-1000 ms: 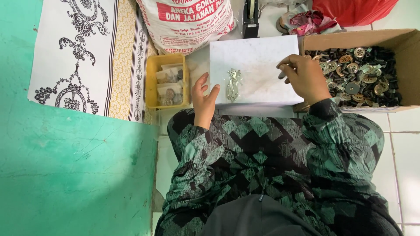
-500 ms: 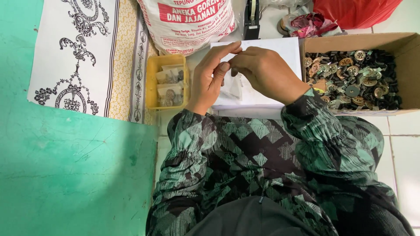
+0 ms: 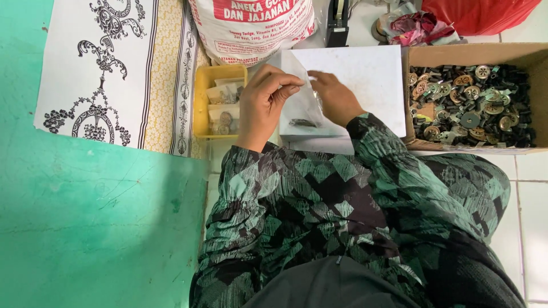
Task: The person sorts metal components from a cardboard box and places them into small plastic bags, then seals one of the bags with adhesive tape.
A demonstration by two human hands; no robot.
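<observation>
**Two hands on one clear bag**

Both hands are up over the white board [image 3: 365, 74]. The left hand [image 3: 265, 102] pinches the top edge of a small clear plastic bag [image 3: 302, 105] between thumb and fingertips, fingers curled tight on it. The right hand [image 3: 337, 97] sits against the bag's other side, fingers bent in at its mouth; whether they grip the plastic or reach inside, I cannot tell. One bag in play, hanging just above the board, with a small dark cluster of parts [image 3: 302, 122] at its bottom.

Left of the hands, one yellow tray [image 3: 201, 102] holding several filled little bags, too stacked to count. On the right, one cardboard box [image 3: 456, 54] heaped with black and metal parts, far too many to count. Behind, one big printed sack [image 3: 251, 28], one red bag [image 3: 479, 14], one patterned cloth [image 3: 114, 68]. The green patterned sleeves [image 3: 319, 188] cover the board's near edge.
</observation>
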